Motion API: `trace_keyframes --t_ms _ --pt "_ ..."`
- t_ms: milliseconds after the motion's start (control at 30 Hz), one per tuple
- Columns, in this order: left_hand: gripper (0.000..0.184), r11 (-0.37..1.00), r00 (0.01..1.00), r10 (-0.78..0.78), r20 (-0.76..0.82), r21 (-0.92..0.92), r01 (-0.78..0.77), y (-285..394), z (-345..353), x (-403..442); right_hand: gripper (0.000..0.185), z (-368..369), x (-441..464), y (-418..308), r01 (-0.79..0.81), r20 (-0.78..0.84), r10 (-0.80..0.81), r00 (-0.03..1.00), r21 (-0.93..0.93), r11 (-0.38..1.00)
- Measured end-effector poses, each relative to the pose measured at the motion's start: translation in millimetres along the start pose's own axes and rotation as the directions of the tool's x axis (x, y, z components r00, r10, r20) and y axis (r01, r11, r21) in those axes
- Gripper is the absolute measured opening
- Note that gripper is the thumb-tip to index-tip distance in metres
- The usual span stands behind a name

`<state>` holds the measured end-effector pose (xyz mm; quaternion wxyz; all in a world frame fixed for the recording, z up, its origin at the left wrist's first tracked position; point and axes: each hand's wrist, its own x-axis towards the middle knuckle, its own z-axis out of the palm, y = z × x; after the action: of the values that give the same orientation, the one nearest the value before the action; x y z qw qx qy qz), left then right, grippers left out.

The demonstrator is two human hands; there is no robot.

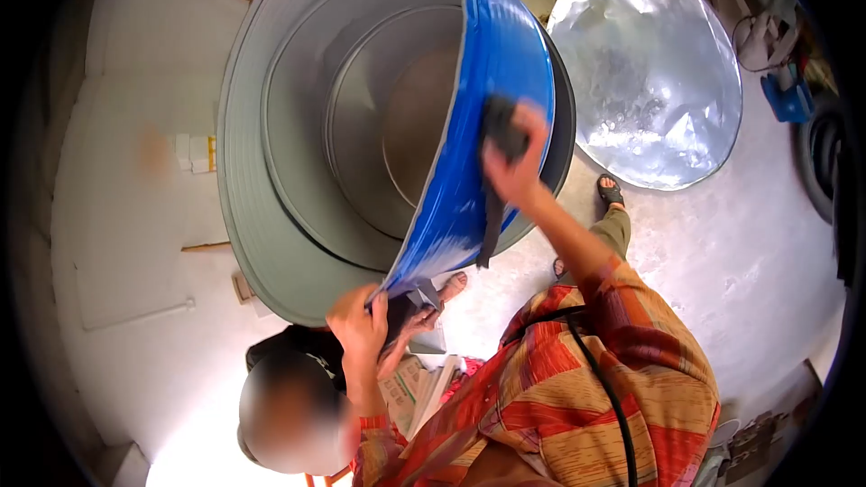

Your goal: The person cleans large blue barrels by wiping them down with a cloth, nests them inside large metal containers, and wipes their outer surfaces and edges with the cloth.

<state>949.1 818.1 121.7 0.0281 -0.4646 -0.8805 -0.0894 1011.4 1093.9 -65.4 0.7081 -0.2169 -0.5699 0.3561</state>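
Observation:
A large drum, blue [505, 45] outside and grey inside, fills the upper middle, its open mouth showing ringed inner walls. My right hand [520, 155] is closed round a dark cloth [502, 129] pressed on the blue outer wall; a strip of the cloth hangs down along it. At the drum's lower rim, my left hand [358, 325] has its fingers wrapped over the edge. Another person's hand is partly visible just beside and below my left hand.
A co-worker [293, 401] is close below the drum at the lower left. A round, crumpled silvery sheet [645, 81] lies on the floor at the right. Farther right are a blue object [787, 97] and a black tyre [823, 158]. Boxes sit below the drum.

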Motion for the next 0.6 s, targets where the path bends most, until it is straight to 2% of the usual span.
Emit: trace_keyframes --t_ms 33,67,100,133,167,233,267,333,367,400,433,467,500,533,600 --pt "0.008 0.998 0.998 -0.054 0.016 -0.033 0.055 1.9 -0.2 -2.4 0.058 5.8 32.7 16.8 -0.277 -0.079 0.278 0.957 0.023 0.961" --pt "0.008 0.999 0.999 -0.047 0.025 -0.018 0.048 -0.9 -0.1 -5.2 0.053 14.2 73.9 30.1 -0.437 -0.121 0.473 0.872 0.239 0.867" --pt "0.008 0.998 0.998 -0.041 0.04 -0.036 0.042 -3.7 0.5 -5.4 0.055 18.7 113.0 60.0 -0.43 -0.127 0.447 0.886 0.142 0.892" --pt "0.008 0.998 0.998 -0.035 0.054 -0.056 0.038 -3.9 -1.0 -3.5 0.061 32.9 146.2 95.9 -0.405 -0.135 0.455 0.88 0.283 0.869" --pt "0.008 0.998 0.998 -0.027 0.054 -0.046 0.03 -2.1 -4.7 -1.8 0.069 49.6 169.0 143.3 -0.445 -0.109 0.504 0.857 0.335 0.83" --pt "0.011 0.998 0.989 -0.04 0.145 -0.05 0.048 5.3 -13.5 6.5 0.074 74.1 217.2 178.2 -0.593 -0.057 0.632 0.773 0.288 0.752" --pt "0.011 0.998 0.989 -0.04 0.141 -0.044 0.046 9.9 -18.0 11.2 0.07 86.2 227.7 203.1 -0.633 -0.024 0.66 0.751 0.26 0.73" --pt "0.016 0.985 0.966 -0.15 0.21 -0.055 0.165 23.5 -26.9 19.4 0.061 95.0 234.6 207.1 -0.575 -0.058 0.588 0.807 0.156 0.803" --pt "0.032 0.935 0.915 -0.276 0.294 -0.139 0.327 39.3 -32.3 26.0 0.05 88.0 229.3 192.3 -0.481 -0.031 0.492 0.87 0.166 0.861" --pt "0.032 0.933 0.915 -0.285 0.286 -0.136 0.333 57.6 -33.2 38.9 0.042 76.0 218.5 169.6 -0.415 0.002 0.42 0.908 0.154 0.897" --pt "0.041 0.957 0.95 -0.18 0.256 -0.177 0.229 78.8 -30.2 56.2 0.036 59.7 203.8 147.4 -0.355 0.062 0.35 0.935 0.131 0.925" --pt "0.051 0.969 0.972 -0.072 0.221 -0.215 0.121 97.2 -26.5 74.0 0.032 45.0 185.5 120.1 -0.346 0.097 0.332 0.938 0.212 0.914" --pt "0.065 0.975 0.945 -0.09 0.315 -0.165 0.148 111.9 -26.2 90.1 0.034 28.8 167.0 100.4 -0.226 0.159 0.195 0.968 0.212 0.951" --pt "0.065 0.974 0.945 -0.103 0.311 -0.162 0.16 129.1 -23.3 108.3 0.04 18.0 144.5 80.7 -0.173 0.224 0.125 0.967 0.207 0.963" --pt "0.065 0.917 0.855 -0.286 0.433 -0.134 0.375 162.1 -11.9 142.7 0.047 -0.1 136.7 55.1 -0.229 0.391 0.09 0.916 0.323 0.918"
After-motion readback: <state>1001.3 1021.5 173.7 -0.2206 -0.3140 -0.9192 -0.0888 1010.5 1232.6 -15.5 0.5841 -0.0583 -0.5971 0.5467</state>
